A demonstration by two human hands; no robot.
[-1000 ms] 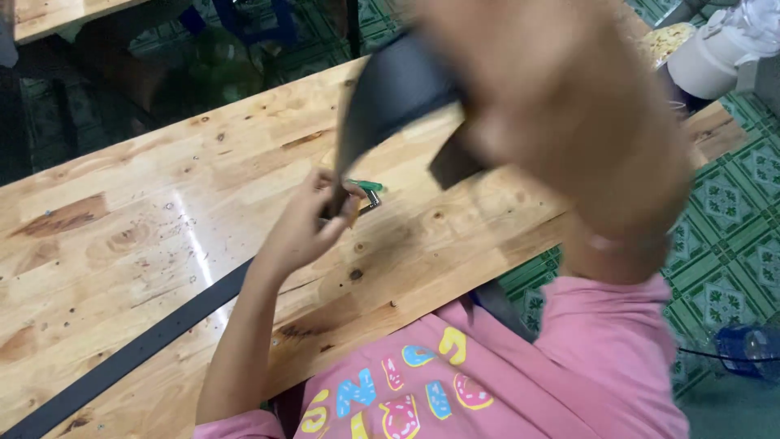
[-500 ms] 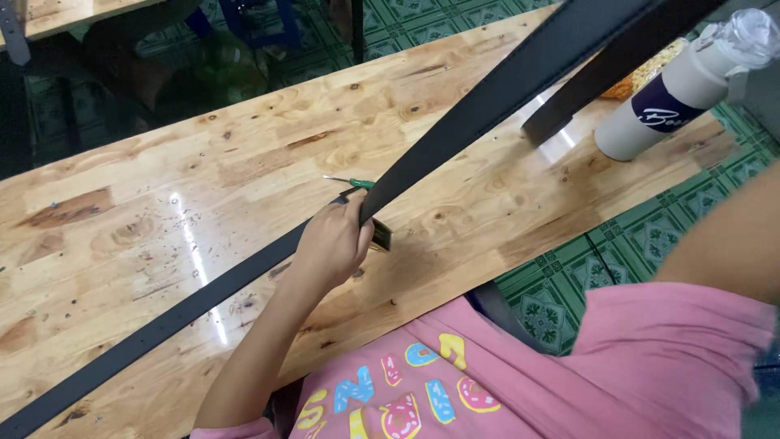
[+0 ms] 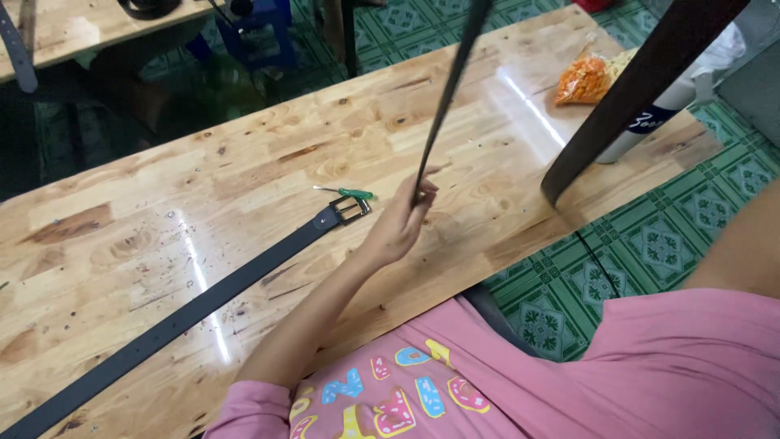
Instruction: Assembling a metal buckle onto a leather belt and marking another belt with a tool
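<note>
Head view, 1 left hand (image 3: 400, 228) gripping 1 raised belt (image 3: 452, 77), 1 screwdriver (image 3: 348, 193)

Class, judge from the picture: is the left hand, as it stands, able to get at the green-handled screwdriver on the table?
Probably yes. The screwdriver lies on bare wood close beside the left hand, with nothing between them. But that hand is pinching a raised dark strap, so it would likely have to let go first.

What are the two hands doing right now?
Left hand: closed around a dark belt strap that runs up out of the picture.
Right hand: out of view; only the raised arm shows, so it cannot be told.
</note>
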